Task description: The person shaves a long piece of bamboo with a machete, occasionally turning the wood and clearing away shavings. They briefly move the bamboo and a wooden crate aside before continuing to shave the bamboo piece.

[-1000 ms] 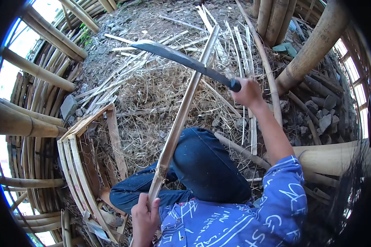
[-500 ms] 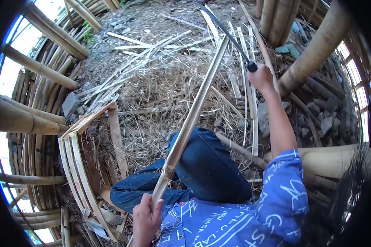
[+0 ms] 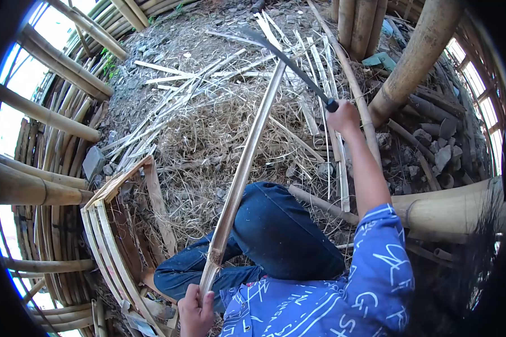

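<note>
My left hand (image 3: 195, 310) grips the near end of a long split bamboo strip (image 3: 243, 168) that runs up and away across my blue-jeaned knee (image 3: 275, 224). My right hand (image 3: 343, 116) holds the dark handle of a long curved machete (image 3: 289, 62), arm stretched forward. The blade points up and to the left, and its edge lies across the strip's far end near the top of the view.
Dry shavings and several loose bamboo slats (image 3: 208, 73) cover the ground ahead. Thick bamboo poles (image 3: 410, 62) stand at right and along the left (image 3: 45, 115). A stack of bent strips (image 3: 109, 236) lies at left. Stones (image 3: 441, 154) sit at right.
The machete swung from lying across the strip up to a raised position, then came back down toward the strip's far end. The left hand slid slightly lower in view.
</note>
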A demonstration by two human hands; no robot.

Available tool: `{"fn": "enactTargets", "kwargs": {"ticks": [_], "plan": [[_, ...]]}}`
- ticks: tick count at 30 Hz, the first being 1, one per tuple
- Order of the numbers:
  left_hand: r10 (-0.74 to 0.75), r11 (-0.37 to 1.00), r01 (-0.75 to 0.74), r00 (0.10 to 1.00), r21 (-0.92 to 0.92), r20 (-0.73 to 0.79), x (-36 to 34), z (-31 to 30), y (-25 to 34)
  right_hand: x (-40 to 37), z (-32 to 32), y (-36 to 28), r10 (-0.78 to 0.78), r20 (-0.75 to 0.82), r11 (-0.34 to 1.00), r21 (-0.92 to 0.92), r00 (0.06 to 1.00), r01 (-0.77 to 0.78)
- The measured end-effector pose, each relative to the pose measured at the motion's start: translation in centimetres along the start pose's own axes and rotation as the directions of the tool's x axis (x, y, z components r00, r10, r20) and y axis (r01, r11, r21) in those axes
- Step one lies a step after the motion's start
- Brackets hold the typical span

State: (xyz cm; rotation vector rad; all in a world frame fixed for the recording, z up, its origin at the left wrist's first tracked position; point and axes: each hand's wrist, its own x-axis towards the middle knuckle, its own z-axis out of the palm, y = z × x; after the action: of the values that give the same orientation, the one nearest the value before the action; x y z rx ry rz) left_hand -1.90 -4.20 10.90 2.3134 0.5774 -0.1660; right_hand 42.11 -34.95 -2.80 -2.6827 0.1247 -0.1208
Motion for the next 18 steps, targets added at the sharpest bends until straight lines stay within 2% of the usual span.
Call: {"fn": "enactTargets", "kwargs": {"ticks": [2,4,6,9,10,11,12,14,15,16,18], "plan": [[0.007,0.999,-0.006,1.000,0.037,-0.023,0.2,-0.4,0.7,0.8,-0.1,0.1,0.010,0.034,0.997,-0.071,0.999,-0.007],[-0.120,0.992,0.120,0.993,-0.022,0.021,0.5,-0.6,1.3,0.9,0.0,-0.1,0.039,0.058,0.992,-0.119,0.998,-0.032],[-0.123,0.992,0.123,0.991,0.006,0.055,0.6,-0.9,1.2,0.6,0.1,-0.2,0.077,0.067,0.990,-0.120,0.995,-0.069],[-0.145,0.988,0.142,0.988,0.058,0.045,0.3,-1.0,0.8,-0.1,1.4,0.7,-0.045,-0.007,0.997,-0.056,0.999,0.044],[-0.130,0.991,0.128,0.990,0.046,0.045,0.4,-1.1,0.8,-0.4,1.8,0.3,-0.104,-0.029,0.995,-0.014,0.994,0.103],[-0.115,0.993,0.113,0.992,0.035,0.049,0.5,-1.1,0.7,-1.1,2.1,0.0,-0.227,-0.049,0.974,-0.022,0.973,0.226],[-0.123,0.992,0.122,0.991,0.037,0.045,0.5,-0.9,0.8,-2.8,0.7,-2.0,-0.275,-0.051,0.958,0.072,0.960,0.278],[-0.056,0.998,0.056,0.998,0.009,-0.037,0.8,-0.4,1.0,-4.7,0.1,-3.6,-0.326,-0.051,0.940,0.090,0.944,0.330],[-0.153,0.988,0.153,0.988,-0.020,0.000,1.0,-0.7,1.4,-5.4,-0.4,-3.9,-0.345,-0.002,0.926,0.164,0.939,0.341],[-0.144,0.989,0.144,0.990,-0.019,0.006,0.9,-0.8,1.3,-5.3,0.6,-3.4,-0.396,-0.064,0.908,0.121,0.916,0.401],[-0.222,0.972,0.224,0.974,-0.070,0.034,0.1,-1.1,0.5,-3.2,0.2,-3.1,-0.254,0.064,0.961,0.129,0.965,0.245]]}}
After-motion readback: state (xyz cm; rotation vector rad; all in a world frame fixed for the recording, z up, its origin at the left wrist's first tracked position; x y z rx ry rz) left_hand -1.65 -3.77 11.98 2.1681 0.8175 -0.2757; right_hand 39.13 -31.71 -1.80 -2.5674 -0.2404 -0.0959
